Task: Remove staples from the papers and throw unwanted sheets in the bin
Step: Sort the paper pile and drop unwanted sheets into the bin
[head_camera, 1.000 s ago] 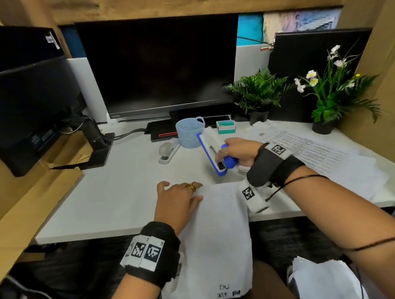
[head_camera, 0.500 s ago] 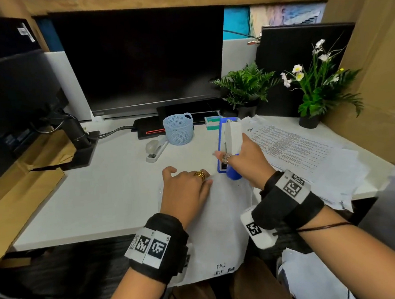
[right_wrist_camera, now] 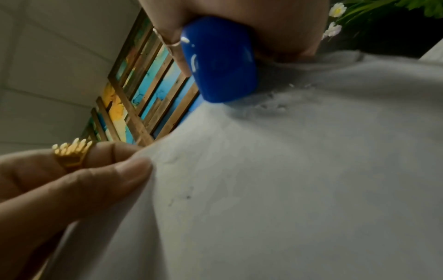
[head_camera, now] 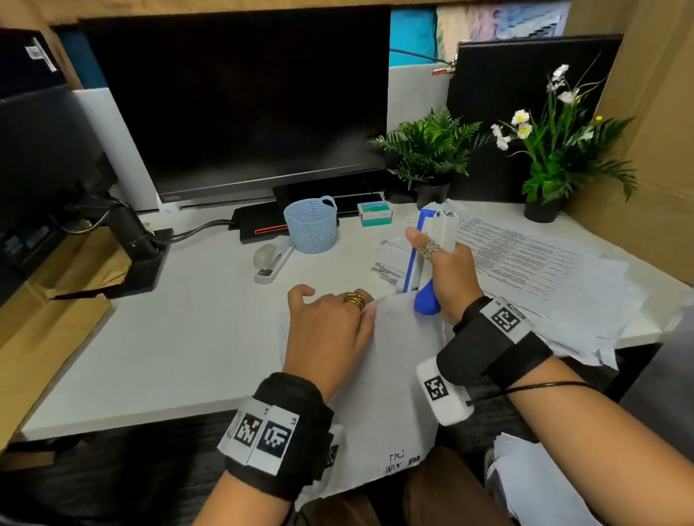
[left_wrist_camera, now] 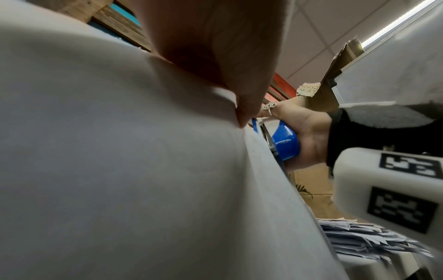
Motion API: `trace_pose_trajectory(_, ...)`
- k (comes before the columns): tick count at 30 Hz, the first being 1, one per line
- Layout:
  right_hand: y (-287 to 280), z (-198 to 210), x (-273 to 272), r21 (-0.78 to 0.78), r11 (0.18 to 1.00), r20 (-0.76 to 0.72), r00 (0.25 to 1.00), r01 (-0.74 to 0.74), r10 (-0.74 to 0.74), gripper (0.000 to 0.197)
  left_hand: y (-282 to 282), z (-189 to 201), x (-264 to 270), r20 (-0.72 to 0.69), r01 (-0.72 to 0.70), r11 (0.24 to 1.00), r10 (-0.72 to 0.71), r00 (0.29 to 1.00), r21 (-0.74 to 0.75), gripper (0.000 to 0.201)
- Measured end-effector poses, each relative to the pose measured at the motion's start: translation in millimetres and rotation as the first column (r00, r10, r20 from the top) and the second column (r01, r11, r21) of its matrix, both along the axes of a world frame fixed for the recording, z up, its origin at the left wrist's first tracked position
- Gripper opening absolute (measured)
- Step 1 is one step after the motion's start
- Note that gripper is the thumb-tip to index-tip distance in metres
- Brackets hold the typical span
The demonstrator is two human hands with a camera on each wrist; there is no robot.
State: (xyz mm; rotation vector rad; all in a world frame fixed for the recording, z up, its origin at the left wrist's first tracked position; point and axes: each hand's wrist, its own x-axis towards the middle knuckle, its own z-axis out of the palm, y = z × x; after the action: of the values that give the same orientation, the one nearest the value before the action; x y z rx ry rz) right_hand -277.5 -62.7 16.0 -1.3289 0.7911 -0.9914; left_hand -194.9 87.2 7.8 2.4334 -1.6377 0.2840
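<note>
The sheet [head_camera: 387, 381] lies at the near desk [head_camera: 172, 344] edge, its lower part hanging over toward the lap. The left hand [head_camera: 329, 332] pinches its top edge between thumb and curled fingers, at about 9 o'clock from the stapler [head_camera: 429, 258]. The right hand [head_camera: 448, 273] is wrapped round that blue-and-white stapler, holding it upright with its blue end down on the sheet's top right corner, where the right wrist view shows torn, pricked paper. Whether a staple is still in that corner cannot be told. Judging by this, the staple-pulling on this sheet is under way rather than finished. At 2 o'clock a spread of printed papers [head_camera: 538, 269] covers the desk, and more sheets sit by the right knee at 5 o'clock; no bin is in view, so sorting and binning seem largely left to do.
</note>
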Motion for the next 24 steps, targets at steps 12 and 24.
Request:
trace_pose_trajectory(12, 20, -17, 7, 0.08, 0.994, 0.084, 0.995, -0.067, 0.061, 0.042, -22, -8, -19, -0.086, 0.01, 0.997, -0.003, 0.996, 0.075, 0.042)
trace_pose_trajectory(24, 3, -20, -1, 0.229, 0.962, 0.048, 0.989, -0.147, 0.139, 0.05, -8, -1, -4, -0.107, -0.025, 0.995, 0.036, 0.994, 0.097, 0.038)
